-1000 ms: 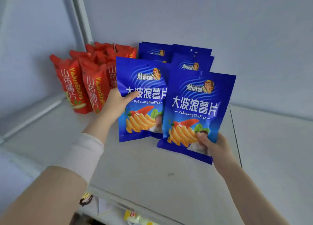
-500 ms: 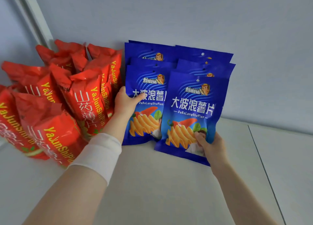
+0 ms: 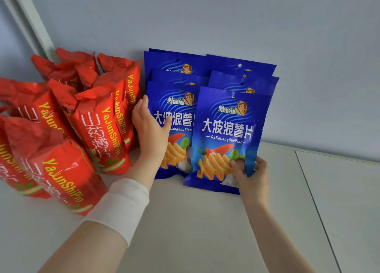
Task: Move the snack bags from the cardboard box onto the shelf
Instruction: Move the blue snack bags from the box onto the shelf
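Note:
Two rows of blue snack bags stand on the white shelf point(image 3: 205, 231), leaning back toward the wall. My right hand point(image 3: 251, 177) pinches the lower right corner of the front right blue bag point(image 3: 228, 128), whose bottom edge rests on the shelf. My left hand point(image 3: 149, 128) holds the left edge of the front left blue bag point(image 3: 176, 116), thumb across its face and fingers behind it. More blue bags point(image 3: 240, 71) stand behind both. The cardboard box is out of view.
Several red snack bags point(image 3: 96, 128) stand packed on the shelf's left side, close beside my left hand. A white shelf post point(image 3: 30, 23) rises at the back left. A seam point(image 3: 314, 209) runs across the shelf to the right, with bare shelf beyond it.
Both blue front bags have moved back against the rows behind them and now stand on the shelf. The camera has come closer. My left fingers have loosened along the bag's edge.

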{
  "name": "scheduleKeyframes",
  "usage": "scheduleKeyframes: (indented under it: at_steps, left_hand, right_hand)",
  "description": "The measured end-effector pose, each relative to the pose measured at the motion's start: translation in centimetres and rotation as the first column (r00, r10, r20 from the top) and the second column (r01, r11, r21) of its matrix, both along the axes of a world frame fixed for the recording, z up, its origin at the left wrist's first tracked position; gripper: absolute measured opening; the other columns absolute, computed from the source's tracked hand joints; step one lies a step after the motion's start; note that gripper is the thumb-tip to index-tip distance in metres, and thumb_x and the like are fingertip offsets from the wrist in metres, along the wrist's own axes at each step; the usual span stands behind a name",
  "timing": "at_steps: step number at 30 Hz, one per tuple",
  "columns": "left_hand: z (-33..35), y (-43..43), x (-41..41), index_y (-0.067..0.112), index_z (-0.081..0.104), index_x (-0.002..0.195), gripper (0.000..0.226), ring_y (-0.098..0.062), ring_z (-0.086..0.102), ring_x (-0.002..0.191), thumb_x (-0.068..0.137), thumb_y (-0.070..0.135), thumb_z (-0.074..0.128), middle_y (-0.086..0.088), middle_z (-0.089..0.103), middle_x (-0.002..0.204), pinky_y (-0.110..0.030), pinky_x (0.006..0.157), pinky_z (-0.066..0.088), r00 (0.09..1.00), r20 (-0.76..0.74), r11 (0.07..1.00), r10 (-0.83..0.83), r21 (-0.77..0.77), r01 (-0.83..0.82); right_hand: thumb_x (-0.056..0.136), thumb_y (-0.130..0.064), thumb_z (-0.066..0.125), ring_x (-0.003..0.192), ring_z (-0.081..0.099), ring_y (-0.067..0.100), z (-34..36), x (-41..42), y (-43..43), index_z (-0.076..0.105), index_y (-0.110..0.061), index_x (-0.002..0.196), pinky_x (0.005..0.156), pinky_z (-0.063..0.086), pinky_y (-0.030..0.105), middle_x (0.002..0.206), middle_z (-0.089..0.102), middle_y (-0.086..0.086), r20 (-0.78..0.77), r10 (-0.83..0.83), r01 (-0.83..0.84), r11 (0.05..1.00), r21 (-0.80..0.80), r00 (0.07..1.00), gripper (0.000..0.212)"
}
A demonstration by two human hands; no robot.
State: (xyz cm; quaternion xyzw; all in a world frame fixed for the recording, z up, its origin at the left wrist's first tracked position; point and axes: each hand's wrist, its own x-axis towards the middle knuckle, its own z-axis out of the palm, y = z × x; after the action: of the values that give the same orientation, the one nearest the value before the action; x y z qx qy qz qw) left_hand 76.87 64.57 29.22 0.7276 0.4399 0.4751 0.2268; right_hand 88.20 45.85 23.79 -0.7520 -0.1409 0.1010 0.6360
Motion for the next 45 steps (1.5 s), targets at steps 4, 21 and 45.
scheduleKeyframes:
  at_steps: [4, 21, 45]
  left_hand:
    - [0.9, -1.5, -0.1, 0.002, 0.032, 0.142, 0.064, -0.031, 0.019, 0.142, 0.087, 0.017, 0.063, -0.019, 0.025, 0.151, -0.033, 0.116, 0.017, 0.984, -0.177, 0.992, -0.034, 0.116, 0.055]
    - [0.8, -24.1, -20.3, 0.011, 0.04, 0.133, 0.041, -0.027, 0.035, 0.13, 0.093, 0.021, 0.045, -0.009, 0.043, 0.137, -0.04, 0.109, 0.023, 0.402, -0.908, 0.99, 0.114, 0.138, 0.031]
    - [-20.4, -51.2, -76.5, 0.013, 0.04, 0.133, 0.044, -0.029, 0.038, 0.13, 0.092, 0.029, 0.048, -0.009, 0.047, 0.136, -0.04, 0.11, 0.025, 0.398, -0.917, 0.497, -0.027, -0.358, -0.79]
  right_hand:
    - [0.081, -0.027, 0.07, 0.112, 0.051, 0.021, 0.3, -0.2, -0.2, 0.047, -0.018, 0.123, 0.093, 0.046, 0.042, 0.119, 0.052, 0.005, 0.044, -0.039, 0.044, 0.993, -0.112, 0.998, 0.049]
    - [0.093, -0.035, 0.048, 0.138, 0.023, 0.025, 2.9, -16.8, -13.5, 0.029, -0.012, 0.143, 0.109, 0.02, 0.037, 0.145, 0.035, 0.008, 0.511, 0.772, -0.211, 0.609, -0.765, 0.377, 0.058]
    - [0.098, -0.036, 0.035, 0.144, 0.013, 0.026, -16.7, -66.3, -22.7, 0.015, -0.015, 0.148, 0.116, 0.013, 0.039, 0.155, 0.023, 0.007, -0.058, 0.801, -0.07, -0.124, -0.99, -0.596, 0.058]
